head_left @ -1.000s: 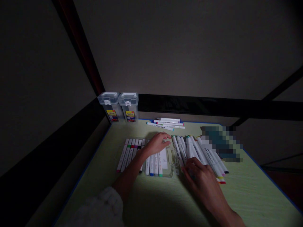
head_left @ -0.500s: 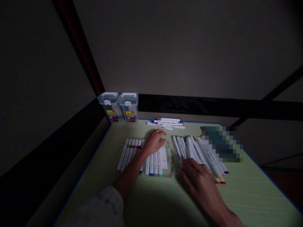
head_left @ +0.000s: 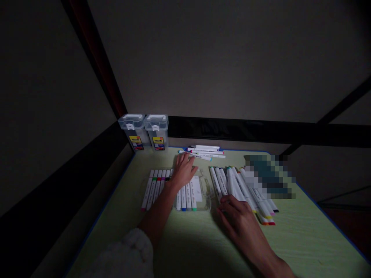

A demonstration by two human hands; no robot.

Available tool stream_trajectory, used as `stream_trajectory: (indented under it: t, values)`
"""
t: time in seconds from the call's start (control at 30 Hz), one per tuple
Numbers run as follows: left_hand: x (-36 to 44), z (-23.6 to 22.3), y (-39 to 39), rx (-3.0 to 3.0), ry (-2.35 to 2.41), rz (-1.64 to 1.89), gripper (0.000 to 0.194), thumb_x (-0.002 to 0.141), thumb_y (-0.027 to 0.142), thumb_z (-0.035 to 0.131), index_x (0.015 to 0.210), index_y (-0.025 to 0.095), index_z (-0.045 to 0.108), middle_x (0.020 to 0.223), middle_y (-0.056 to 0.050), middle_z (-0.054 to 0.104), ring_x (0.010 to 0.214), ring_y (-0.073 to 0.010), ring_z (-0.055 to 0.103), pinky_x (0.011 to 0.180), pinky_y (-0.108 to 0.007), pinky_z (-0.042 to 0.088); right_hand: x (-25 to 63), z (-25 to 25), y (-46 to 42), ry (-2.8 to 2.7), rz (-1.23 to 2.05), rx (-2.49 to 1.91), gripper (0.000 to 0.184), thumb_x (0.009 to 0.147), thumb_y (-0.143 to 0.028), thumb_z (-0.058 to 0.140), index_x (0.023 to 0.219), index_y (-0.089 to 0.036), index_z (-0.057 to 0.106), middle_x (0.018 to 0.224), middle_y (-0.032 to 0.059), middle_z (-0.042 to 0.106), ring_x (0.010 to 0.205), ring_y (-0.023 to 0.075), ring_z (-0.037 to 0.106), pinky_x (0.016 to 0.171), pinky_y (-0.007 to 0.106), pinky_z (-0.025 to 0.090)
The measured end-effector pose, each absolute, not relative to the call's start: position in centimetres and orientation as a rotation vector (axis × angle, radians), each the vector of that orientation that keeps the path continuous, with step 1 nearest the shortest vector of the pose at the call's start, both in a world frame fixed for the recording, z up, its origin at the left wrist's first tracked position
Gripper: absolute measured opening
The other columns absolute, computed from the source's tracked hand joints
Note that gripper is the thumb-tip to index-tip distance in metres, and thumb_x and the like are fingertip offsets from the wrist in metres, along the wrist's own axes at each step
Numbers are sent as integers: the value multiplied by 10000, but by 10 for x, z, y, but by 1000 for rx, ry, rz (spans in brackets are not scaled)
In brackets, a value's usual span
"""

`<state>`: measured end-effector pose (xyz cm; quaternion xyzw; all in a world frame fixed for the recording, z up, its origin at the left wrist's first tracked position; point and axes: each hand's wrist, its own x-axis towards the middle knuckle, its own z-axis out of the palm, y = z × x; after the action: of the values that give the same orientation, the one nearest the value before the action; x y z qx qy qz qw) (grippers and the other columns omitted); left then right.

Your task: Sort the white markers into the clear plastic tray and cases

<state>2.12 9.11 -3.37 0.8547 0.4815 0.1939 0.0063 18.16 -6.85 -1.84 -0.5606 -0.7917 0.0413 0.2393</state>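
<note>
My left hand reaches over the clear plastic case, palm down with its fingers apart, holding nothing. Its fingertips are close to the loose markers at the back; I cannot tell whether they touch. White markers with coloured bands and ends lie side by side in the case, partly hidden by my left forearm. My right hand, fingers bent, is closed around the near end of a white marker with a teal end. That marker lies over a fanned pile of white markers.
Two clear lidded boxes with yellow labels stand at the back left corner. A blurred-out dark flat object lies to the right of the pile. The pale green table has a blue edge, with a wall behind it.
My left hand has moved slightly left and farther back, its fingers stretching toward the loose markers. My right hand has stayed nearly in place by the pile.
</note>
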Motion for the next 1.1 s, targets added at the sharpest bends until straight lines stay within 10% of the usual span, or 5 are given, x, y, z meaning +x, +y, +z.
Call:
stream_trajectory:
  t: [0.53, 1.1]
  values:
    - [26, -39, 106, 2739, 1620, 271, 553, 859, 394, 279, 1326, 100, 256, 1421, -120, 216, 1319, -225, 150, 1047, -515, 136, 178, -16, -70, -2190, 111, -1491, 213, 850, -179, 384, 817, -163, 593, 891, 91, 570, 803, 206, 564, 691, 385, 442]
    - [25, -37, 102, 2784, 1669, 359, 455, 845, 393, 345, 1220, 138, 388, 1233, -133, 437, 1201, -256, 319, 1022, -530, 165, 177, -16, -69, -2179, 105, -1469, 224, 833, -175, 393, 783, -169, 611, 882, 88, 586, 805, 203, 578, 690, 357, 451]
